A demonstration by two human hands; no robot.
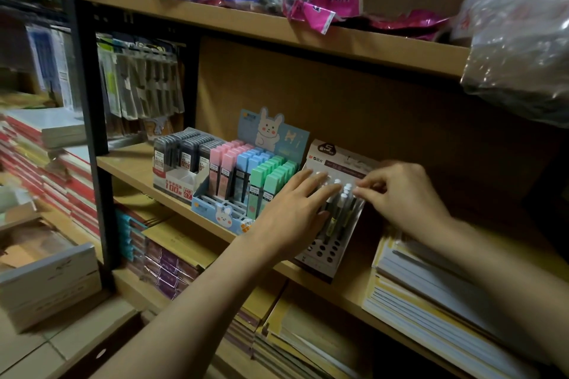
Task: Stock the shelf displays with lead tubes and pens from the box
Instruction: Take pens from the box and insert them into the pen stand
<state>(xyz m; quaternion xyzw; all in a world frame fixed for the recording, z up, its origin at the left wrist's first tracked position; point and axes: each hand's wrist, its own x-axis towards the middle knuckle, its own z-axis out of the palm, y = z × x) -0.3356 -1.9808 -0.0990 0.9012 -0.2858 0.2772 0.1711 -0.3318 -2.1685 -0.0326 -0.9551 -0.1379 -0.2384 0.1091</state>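
Left hand (292, 206) flat on pens (338, 209) | right hand (400, 194) pinching pen top

Pen display (331, 243) right of lead-tube display (246, 181), both on middle shelf (132, 168).

Left hand (288, 212) covering the pens' (341, 209) upper ends, small print on the pen display (331, 251) unreadable, clear plastic bag (520, 37) cut off at the right edge (contents indistinct), left-side book stacks (46, 160) motion-blurred.
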